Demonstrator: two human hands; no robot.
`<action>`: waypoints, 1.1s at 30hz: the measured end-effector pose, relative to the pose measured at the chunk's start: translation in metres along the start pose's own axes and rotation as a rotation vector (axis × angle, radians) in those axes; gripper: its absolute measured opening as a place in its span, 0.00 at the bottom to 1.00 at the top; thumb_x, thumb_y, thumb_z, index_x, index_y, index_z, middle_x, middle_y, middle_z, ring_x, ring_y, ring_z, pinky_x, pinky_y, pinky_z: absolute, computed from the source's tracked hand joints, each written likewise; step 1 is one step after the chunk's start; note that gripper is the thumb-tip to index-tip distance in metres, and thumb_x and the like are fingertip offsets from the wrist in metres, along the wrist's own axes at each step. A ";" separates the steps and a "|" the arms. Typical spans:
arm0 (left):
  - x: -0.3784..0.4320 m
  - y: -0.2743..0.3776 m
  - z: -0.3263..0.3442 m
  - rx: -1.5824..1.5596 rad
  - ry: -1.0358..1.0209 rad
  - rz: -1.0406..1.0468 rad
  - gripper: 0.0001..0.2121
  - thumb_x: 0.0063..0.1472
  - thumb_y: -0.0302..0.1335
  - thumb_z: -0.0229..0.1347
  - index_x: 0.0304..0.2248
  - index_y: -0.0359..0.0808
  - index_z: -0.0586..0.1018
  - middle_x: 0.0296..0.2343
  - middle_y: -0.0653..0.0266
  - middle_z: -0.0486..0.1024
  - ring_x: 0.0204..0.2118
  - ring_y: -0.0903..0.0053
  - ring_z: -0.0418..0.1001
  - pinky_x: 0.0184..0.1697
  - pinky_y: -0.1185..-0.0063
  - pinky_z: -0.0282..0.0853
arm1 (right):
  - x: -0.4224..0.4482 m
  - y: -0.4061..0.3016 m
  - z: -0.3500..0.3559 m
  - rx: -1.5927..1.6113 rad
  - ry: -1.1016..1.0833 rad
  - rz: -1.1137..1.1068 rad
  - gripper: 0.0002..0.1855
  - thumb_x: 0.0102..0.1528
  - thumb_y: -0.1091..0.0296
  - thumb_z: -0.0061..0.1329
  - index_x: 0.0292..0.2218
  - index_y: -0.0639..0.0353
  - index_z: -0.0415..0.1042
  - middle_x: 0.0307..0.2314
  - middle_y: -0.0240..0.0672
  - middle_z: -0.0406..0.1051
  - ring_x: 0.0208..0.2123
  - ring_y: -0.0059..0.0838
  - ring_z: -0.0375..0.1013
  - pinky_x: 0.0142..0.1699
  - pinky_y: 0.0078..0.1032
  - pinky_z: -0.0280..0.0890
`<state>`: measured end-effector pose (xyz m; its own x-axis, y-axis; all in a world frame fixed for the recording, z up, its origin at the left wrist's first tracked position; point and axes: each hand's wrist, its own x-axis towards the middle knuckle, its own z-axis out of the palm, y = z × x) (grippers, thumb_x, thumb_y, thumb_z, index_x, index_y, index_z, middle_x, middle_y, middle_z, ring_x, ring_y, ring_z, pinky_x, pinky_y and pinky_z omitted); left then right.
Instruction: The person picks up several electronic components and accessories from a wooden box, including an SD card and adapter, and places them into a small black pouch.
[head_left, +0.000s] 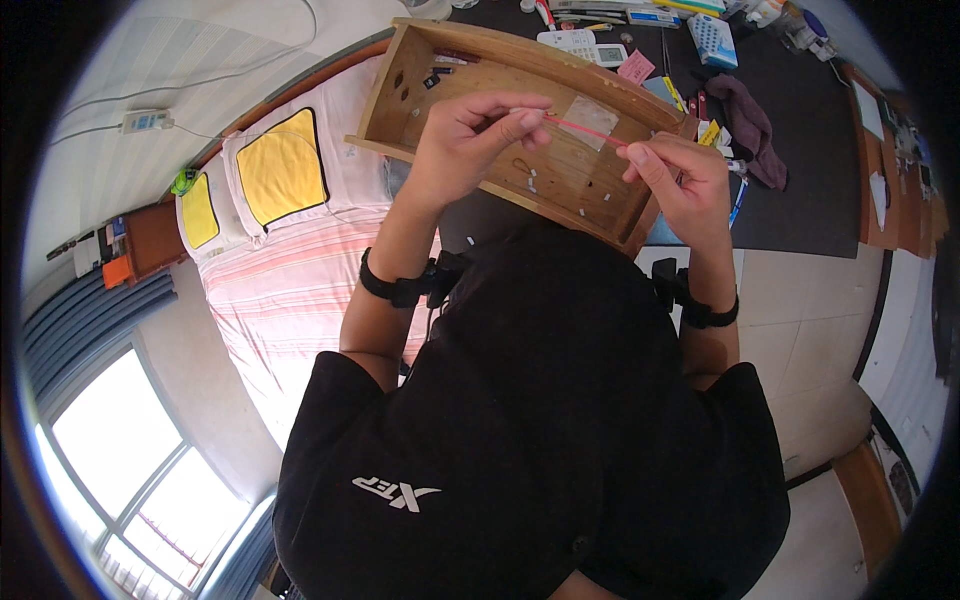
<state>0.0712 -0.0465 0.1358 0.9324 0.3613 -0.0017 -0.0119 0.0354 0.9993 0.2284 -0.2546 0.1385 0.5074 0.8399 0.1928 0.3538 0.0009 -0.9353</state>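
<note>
Between my two hands a thin red cord is stretched, above a wooden drawer. My left hand pinches one end between thumb and fingers. The other end is pinched by my right hand, near the drawer's right end. Inside the drawer lie a clear plastic bag, a thin brown loop, several small white pieces and a small black item. Whether the cord is a rubber band or a string, I cannot tell.
The drawer rests on a dark tabletop. Behind it are a white calculator, a pink paper slip and a blue-white box. A dark purple cloth lies to the right. At left is a bed with a striped cover.
</note>
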 end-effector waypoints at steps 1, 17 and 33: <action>0.000 0.000 0.000 -0.007 0.002 -0.005 0.11 0.62 0.24 0.54 0.43 0.28 0.77 0.29 0.60 0.79 0.30 0.82 0.75 0.36 0.84 0.71 | 0.000 0.001 0.000 -0.004 -0.009 -0.002 0.12 0.57 0.66 0.52 0.28 0.67 0.77 0.18 0.34 0.73 0.20 0.20 0.70 0.25 0.18 0.61; -0.003 0.001 -0.005 0.035 -0.082 -0.031 0.11 0.62 0.23 0.54 0.42 0.26 0.77 0.29 0.58 0.80 0.33 0.80 0.78 0.38 0.84 0.73 | -0.001 0.005 -0.003 0.006 -0.073 -0.024 0.09 0.55 0.71 0.53 0.36 0.65 0.78 0.22 0.35 0.75 0.23 0.19 0.72 0.28 0.16 0.63; -0.006 0.010 -0.008 0.097 -0.102 -0.036 0.12 0.59 0.21 0.55 0.43 0.28 0.77 0.34 0.55 0.79 0.37 0.75 0.78 0.42 0.81 0.73 | -0.005 0.010 -0.005 0.135 -0.073 0.033 0.09 0.56 0.74 0.50 0.38 0.70 0.76 0.24 0.36 0.74 0.25 0.19 0.71 0.30 0.15 0.63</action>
<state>0.0629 -0.0404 0.1455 0.9634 0.2652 -0.0388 0.0527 -0.0457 0.9976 0.2329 -0.2613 0.1299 0.4566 0.8779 0.1441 0.2263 0.0420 -0.9732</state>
